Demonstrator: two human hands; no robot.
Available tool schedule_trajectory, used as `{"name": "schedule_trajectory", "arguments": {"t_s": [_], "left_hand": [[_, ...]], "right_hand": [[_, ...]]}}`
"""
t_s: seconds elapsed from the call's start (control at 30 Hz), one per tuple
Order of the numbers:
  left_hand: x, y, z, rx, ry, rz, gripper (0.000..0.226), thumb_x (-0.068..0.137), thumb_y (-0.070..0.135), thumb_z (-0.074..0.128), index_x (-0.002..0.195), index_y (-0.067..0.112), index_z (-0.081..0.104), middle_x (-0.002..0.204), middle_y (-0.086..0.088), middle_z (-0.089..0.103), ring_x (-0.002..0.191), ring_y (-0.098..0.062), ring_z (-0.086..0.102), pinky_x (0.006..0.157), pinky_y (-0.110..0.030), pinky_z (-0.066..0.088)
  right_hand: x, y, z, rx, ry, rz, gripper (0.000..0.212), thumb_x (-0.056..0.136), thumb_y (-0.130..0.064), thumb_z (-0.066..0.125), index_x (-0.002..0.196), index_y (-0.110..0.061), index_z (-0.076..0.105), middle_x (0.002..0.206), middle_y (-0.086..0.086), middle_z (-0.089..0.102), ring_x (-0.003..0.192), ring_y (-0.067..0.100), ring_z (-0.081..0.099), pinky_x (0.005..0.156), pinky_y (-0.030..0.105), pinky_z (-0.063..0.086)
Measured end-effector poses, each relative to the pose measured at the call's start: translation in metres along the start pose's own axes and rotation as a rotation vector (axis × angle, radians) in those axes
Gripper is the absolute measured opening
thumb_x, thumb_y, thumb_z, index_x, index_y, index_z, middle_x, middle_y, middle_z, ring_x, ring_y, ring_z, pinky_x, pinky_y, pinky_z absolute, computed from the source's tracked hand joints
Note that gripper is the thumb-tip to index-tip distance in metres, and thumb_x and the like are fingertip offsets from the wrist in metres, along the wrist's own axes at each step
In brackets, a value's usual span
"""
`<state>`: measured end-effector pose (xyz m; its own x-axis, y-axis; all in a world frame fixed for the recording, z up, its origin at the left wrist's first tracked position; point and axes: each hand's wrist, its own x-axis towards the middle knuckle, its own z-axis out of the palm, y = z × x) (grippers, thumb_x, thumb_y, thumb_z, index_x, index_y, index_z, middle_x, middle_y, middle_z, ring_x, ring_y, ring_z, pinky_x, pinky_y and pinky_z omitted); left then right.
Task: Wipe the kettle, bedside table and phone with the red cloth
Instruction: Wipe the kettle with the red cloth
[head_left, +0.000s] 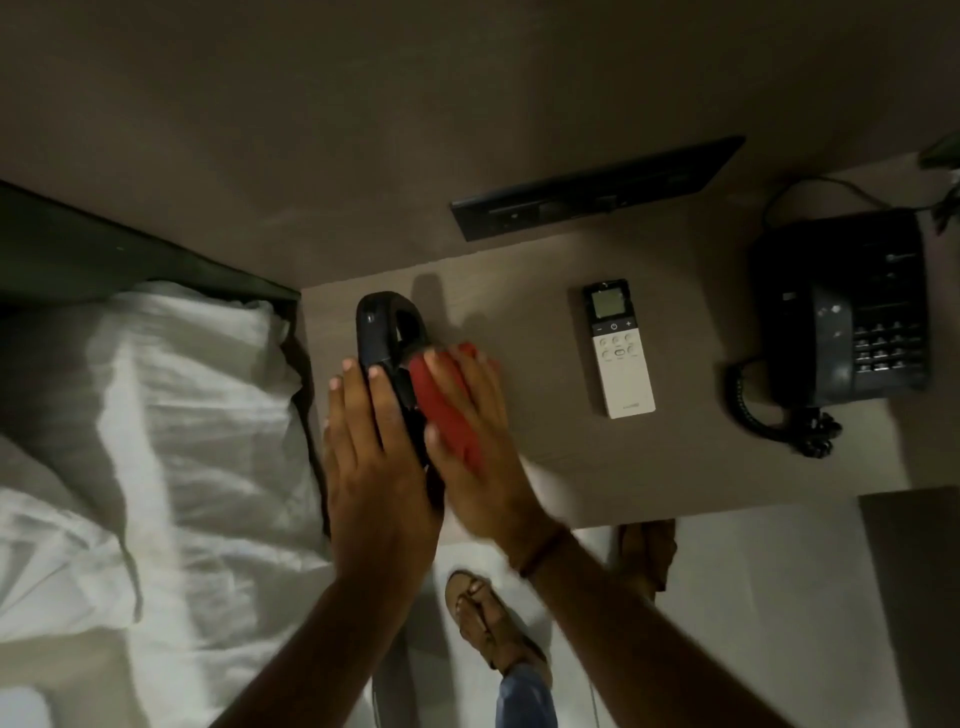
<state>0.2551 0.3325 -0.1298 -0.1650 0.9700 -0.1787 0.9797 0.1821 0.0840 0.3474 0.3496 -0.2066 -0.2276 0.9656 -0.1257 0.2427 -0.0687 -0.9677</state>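
Note:
A black kettle (387, 332) stands at the left end of the brown bedside table (649, 467), seen from above with its handle on top. My left hand (376, 457) lies flat against the kettle's left side, holding it. The red cloth (447, 410) is pressed against the kettle's right side under my right hand (478, 441), whose fingers are spread over it. A black corded phone (841, 312) sits at the right end of the table, far from both hands.
A white remote control (618, 348) lies between the kettle and the phone. A bed with white sheets (156, 441) borders the table on the left. A black socket panel (597, 187) is on the wall behind. My sandalled foot (493, 623) is on the floor below.

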Motion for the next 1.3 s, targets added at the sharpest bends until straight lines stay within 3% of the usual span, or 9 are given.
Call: {"name": "schedule_trajectory", "arguments": {"t_s": [0.07,0.17,0.27,0.77,0.97,1.03,1.13,1.23,1.3], "left_hand": [[0.001,-0.001,0.0,0.013,-0.025,-0.002,0.105,0.093,0.044,0.076,0.168,0.0,0.017,0.175,-0.03,0.02,0.163,-0.047,0.021,0.128,-0.064,0.032],[0.002,-0.002,-0.001,0.003,-0.043,-0.002,0.111,0.091,0.05,0.077,0.169,0.001,0.015,0.177,-0.029,0.015,0.164,-0.047,0.016,0.127,-0.065,0.033],[0.002,-0.001,-0.001,0.003,-0.035,0.007,0.112,0.091,0.049,0.079,0.169,0.0,0.015,0.177,-0.029,0.015,0.164,-0.047,0.016,0.127,-0.065,0.033],[0.0,-0.003,0.008,0.059,0.004,0.013,0.113,0.089,0.051,0.077,0.17,0.004,0.014,0.176,-0.027,0.018,0.161,-0.046,0.023,0.127,-0.061,0.034],[0.0,-0.005,0.004,0.017,0.008,0.04,0.113,0.091,0.055,0.073,0.169,0.002,0.012,0.176,-0.028,0.015,0.163,-0.046,0.019,0.13,-0.061,0.027],[0.001,-0.005,0.0,-0.017,-0.008,0.046,0.113,0.092,0.058,0.072,0.17,0.001,0.012,0.177,-0.028,0.013,0.164,-0.046,0.016,0.13,-0.063,0.027],[0.0,-0.001,-0.004,-0.043,0.01,0.038,0.113,0.096,0.076,0.049,0.17,0.001,0.009,0.179,-0.025,0.005,0.166,-0.043,0.008,0.132,-0.065,0.016],[-0.017,0.02,0.004,-0.06,0.153,0.119,0.109,0.096,0.078,0.041,0.171,0.005,0.008,0.181,-0.019,0.001,0.168,-0.036,0.0,0.135,-0.053,-0.002],[-0.031,0.048,0.015,-0.167,0.163,0.147,0.101,0.099,0.068,0.045,0.172,0.006,0.011,0.182,-0.014,-0.001,0.169,-0.031,-0.002,0.136,-0.048,-0.003]], "right_hand": [[0.044,-0.006,-0.013,0.175,-0.018,0.169,0.045,0.104,-0.061,0.043,0.149,-0.057,0.043,0.164,-0.014,0.043,0.154,0.026,0.039,0.128,0.058,0.031],[0.082,-0.001,-0.024,0.294,-0.08,0.371,0.051,0.101,-0.052,0.054,0.138,-0.02,0.065,0.138,0.01,0.069,0.127,0.029,0.067,0.111,0.057,0.053],[0.077,0.018,-0.022,0.425,-0.133,0.472,0.047,0.109,-0.039,0.051,0.148,-0.014,0.058,0.148,0.016,0.062,0.134,0.032,0.063,0.115,0.058,0.051],[-0.033,0.002,0.028,0.978,0.413,0.74,0.073,0.101,-0.042,0.055,0.165,-0.018,0.03,0.161,0.019,0.049,0.145,0.04,0.053,0.122,0.06,0.042],[-0.097,-0.04,0.063,0.925,0.335,1.102,0.043,0.106,-0.044,0.054,0.133,-0.013,0.065,0.107,0.017,0.079,0.103,0.038,0.075,0.078,0.042,0.064],[-0.111,-0.047,0.05,1.008,0.302,1.189,0.035,0.101,-0.045,0.057,0.121,-0.017,0.068,0.097,0.01,0.082,0.087,0.028,0.075,0.065,0.031,0.059],[-0.122,-0.05,-0.007,1.079,0.361,1.136,0.054,0.099,-0.041,0.056,0.137,-0.003,0.061,0.113,0.032,0.079,0.078,0.035,0.073,0.068,0.038,0.059],[-0.132,-0.038,-0.089,0.872,0.42,0.971,0.029,0.105,-0.031,0.054,0.121,-0.009,0.064,0.078,0.014,0.085,0.073,0.037,0.071,0.081,0.052,0.058],[-0.129,-0.033,-0.141,0.763,0.435,0.916,0.042,0.099,-0.035,0.059,0.132,-0.01,0.061,0.104,0.021,0.084,0.091,0.042,0.072,0.08,0.05,0.056]]}}
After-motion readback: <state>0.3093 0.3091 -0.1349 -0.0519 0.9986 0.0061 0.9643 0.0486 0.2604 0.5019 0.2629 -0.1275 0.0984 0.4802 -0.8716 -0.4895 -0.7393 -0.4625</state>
